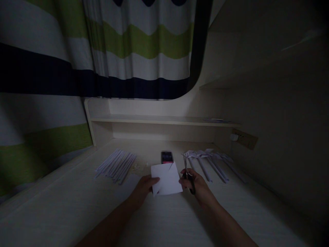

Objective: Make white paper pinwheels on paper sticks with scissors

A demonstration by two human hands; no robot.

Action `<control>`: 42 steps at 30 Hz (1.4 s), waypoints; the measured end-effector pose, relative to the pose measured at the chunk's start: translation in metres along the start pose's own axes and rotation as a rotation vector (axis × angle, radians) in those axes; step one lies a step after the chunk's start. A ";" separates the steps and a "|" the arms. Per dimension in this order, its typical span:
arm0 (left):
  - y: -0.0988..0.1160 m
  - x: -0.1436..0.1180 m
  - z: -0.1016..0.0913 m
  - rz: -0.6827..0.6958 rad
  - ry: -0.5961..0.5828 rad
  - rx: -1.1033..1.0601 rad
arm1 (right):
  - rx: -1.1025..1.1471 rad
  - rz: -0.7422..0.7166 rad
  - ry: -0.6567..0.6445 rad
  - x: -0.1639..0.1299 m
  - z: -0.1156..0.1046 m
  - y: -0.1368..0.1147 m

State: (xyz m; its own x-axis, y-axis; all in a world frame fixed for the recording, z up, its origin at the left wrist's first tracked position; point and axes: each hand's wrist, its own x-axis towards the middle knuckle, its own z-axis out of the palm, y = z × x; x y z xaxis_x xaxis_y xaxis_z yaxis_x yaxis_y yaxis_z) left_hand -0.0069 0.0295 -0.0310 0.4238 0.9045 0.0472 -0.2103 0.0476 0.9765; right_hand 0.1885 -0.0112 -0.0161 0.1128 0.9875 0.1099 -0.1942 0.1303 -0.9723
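A squarish sheet of white paper is held up over the desk, with a slit showing near its top right edge. My left hand is closed on its left side, thumb on top. In my right hand are dark-handled scissors, their blades pointing up and away from me. The fingers of that hand also touch the paper's right edge. Behind the sheet lies a small dark object with a reddish lower edge, blurred out and partly covered by the paper.
Several rolled paper sticks lie at left, near small scraps and a pale sheet. At right are several paper sticks with folded paper tops. A shelf spans the back; striped curtains hang above. A socket is on the right wall.
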 end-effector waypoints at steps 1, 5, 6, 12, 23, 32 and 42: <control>0.001 0.001 -0.001 0.023 0.039 -0.037 | 0.017 -0.023 0.048 0.000 0.001 0.002; 0.002 0.006 -0.002 0.104 0.156 -0.106 | 0.119 -0.120 0.201 0.001 0.003 0.010; 0.000 0.006 -0.001 0.105 0.181 -0.096 | 0.143 -0.137 0.216 0.001 0.004 0.012; -0.020 0.004 0.012 -0.047 -0.012 0.028 | 0.183 -0.186 0.200 -0.006 0.018 0.020; -0.025 0.004 0.014 -0.026 -0.079 0.103 | 0.126 -0.130 0.138 -0.012 0.029 0.024; -0.008 0.004 0.009 0.086 0.206 0.021 | 0.013 -0.011 -0.114 -0.015 0.034 0.021; 0.002 -0.001 0.010 0.125 0.273 0.039 | -0.136 0.113 -0.394 -0.016 0.038 0.040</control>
State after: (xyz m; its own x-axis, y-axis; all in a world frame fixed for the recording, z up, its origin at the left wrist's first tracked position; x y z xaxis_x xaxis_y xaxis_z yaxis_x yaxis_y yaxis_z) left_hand 0.0013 0.0239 -0.0272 0.1430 0.9831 0.1147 -0.2094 -0.0832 0.9743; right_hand 0.1415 -0.0186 -0.0493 -0.2877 0.9566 0.0461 -0.0507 0.0329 -0.9982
